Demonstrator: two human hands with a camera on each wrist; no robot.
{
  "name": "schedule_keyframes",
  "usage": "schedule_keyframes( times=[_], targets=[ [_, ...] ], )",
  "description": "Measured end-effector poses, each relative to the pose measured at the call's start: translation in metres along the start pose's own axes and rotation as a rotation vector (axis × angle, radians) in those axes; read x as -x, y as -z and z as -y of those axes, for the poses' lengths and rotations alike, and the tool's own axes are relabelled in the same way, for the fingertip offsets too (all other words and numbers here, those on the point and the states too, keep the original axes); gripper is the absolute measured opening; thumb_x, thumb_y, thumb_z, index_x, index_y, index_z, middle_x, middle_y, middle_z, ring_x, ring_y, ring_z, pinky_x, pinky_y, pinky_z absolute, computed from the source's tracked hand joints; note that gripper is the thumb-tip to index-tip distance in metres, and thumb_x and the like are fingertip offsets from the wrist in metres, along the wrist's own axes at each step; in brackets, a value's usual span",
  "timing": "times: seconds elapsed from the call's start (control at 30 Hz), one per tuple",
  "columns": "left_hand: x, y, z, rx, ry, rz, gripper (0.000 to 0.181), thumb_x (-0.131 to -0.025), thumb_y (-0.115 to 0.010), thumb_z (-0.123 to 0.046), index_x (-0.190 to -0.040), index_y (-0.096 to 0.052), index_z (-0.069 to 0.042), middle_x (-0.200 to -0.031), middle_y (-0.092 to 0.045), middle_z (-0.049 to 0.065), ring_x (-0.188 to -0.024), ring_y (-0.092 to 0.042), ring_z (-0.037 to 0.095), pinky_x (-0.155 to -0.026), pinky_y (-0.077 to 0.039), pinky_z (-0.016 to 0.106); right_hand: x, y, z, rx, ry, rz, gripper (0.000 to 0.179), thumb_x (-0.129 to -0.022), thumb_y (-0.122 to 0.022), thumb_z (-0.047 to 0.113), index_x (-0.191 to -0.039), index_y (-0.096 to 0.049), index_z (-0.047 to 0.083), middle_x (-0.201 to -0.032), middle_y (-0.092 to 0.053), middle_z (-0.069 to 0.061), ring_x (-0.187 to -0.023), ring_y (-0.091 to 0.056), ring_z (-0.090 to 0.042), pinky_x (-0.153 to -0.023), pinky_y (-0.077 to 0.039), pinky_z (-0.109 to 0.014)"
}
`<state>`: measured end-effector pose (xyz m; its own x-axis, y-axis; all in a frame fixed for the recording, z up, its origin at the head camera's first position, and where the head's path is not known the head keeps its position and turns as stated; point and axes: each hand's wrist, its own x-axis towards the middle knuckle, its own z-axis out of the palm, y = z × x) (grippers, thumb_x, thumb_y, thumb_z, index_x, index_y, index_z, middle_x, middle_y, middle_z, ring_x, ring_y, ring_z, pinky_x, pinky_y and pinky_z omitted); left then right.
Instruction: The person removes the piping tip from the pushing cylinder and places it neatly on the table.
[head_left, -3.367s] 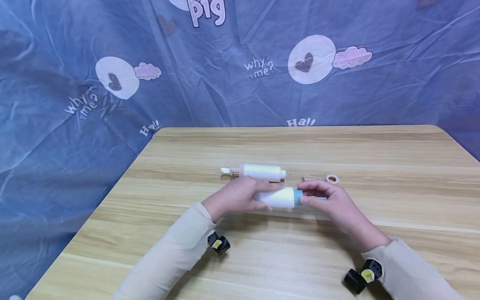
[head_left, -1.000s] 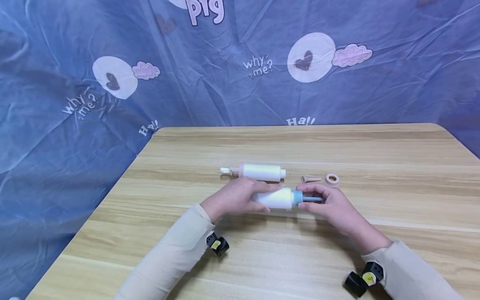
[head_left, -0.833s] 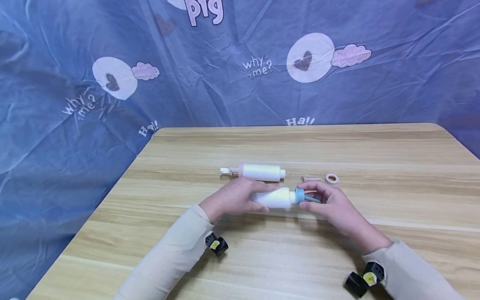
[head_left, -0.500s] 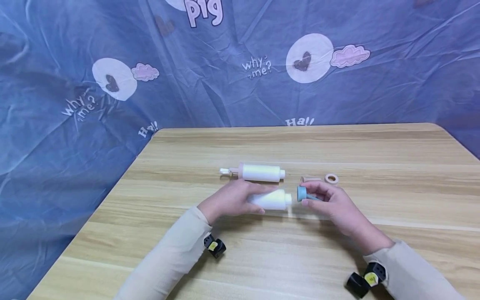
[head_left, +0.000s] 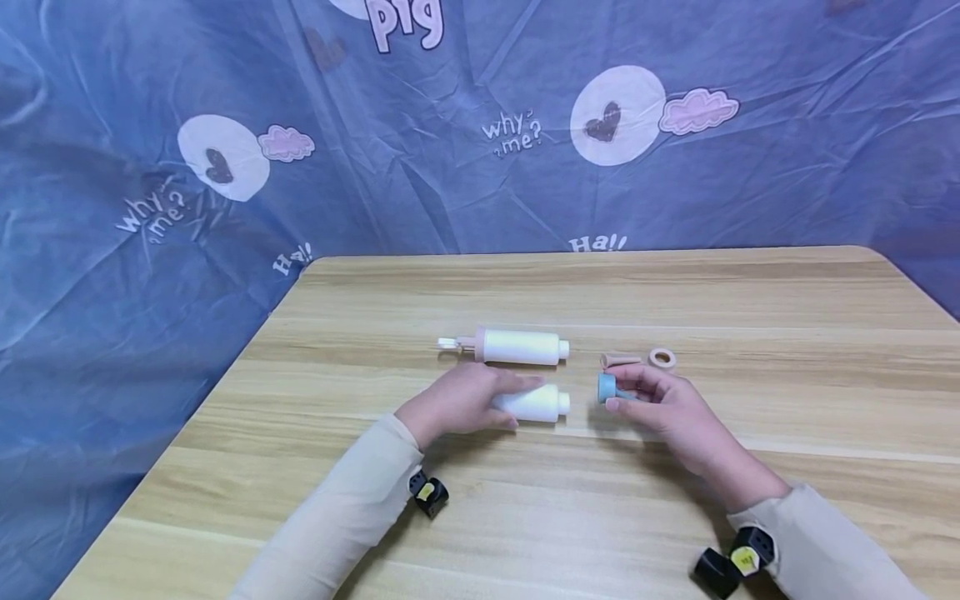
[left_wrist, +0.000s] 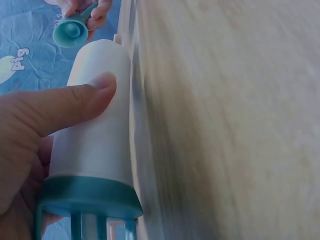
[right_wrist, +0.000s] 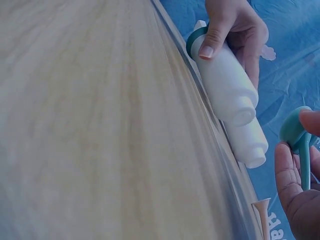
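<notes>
My left hand (head_left: 465, 400) grips a white plastic bottle (head_left: 536, 404) lying on its side, the thumb along its wall in the left wrist view. At the hand's end, a teal collar (left_wrist: 90, 195) with slim bars closes the bottle. The bare white neck (right_wrist: 244, 117) faces my right hand (head_left: 671, 408). Between thumb and fingers, that hand pinches a teal cap with a thin stem (head_left: 607, 388), held apart from the neck. The cap's hollow side (left_wrist: 70, 32) faces the bottle in the left wrist view.
Behind the held bottle lies a similar white bottle (head_left: 522, 347) with a pink collar (head_left: 480, 343). A small pink stemmed piece (head_left: 621, 359) and a pale ring (head_left: 662, 358) lie beyond my right hand on the wooden table (head_left: 375, 292). Blue printed cloth (head_left: 435, 167) hangs behind.
The teal cap has come off the bottle's neck, leaving it bare. My left hand has drawn the bottle a little to the left; the right keeps the cap almost in place.
</notes>
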<state>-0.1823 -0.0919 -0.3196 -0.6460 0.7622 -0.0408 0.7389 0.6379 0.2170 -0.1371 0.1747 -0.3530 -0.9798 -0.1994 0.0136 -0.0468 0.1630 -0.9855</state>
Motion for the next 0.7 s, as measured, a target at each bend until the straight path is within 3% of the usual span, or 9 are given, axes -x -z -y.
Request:
schedule_keyframes(
  times=[0.5,0.7],
  targets=[
    [-0.0022,-0.0042,0.0055,0.004,0.015,0.004,0.067,-0.077,-0.074,-0.027,-0.137,-0.045,-0.022,-0.128,-0.058,0.001,-0.109,-0.059,0.018,-0.093,-0.046,0.031,-0.0001,0.0007,-0.0001,-0.014,-0.033,0.003,0.031,-0.083,-0.067,0.009,-0.112,-0.059,0.011,-0.097,-0.06,0.012,-0.088,-0.057,-0.004,-0.075,-0.048,-0.018],
    [-0.0012,-0.0018,0.0016,0.008,0.006,-0.039,0.074,-0.073,-0.078,-0.026,-0.139,-0.044,-0.019,-0.129,-0.057,0.003,-0.114,-0.056,0.018,-0.097,-0.043,0.031,0.0002,-0.0003,-0.0015,-0.041,-0.024,0.018,0.027,-0.083,-0.066,0.008,-0.108,-0.061,0.017,-0.096,-0.06,0.01,-0.088,-0.057,-0.005,-0.075,-0.048,-0.018]
  ],
)
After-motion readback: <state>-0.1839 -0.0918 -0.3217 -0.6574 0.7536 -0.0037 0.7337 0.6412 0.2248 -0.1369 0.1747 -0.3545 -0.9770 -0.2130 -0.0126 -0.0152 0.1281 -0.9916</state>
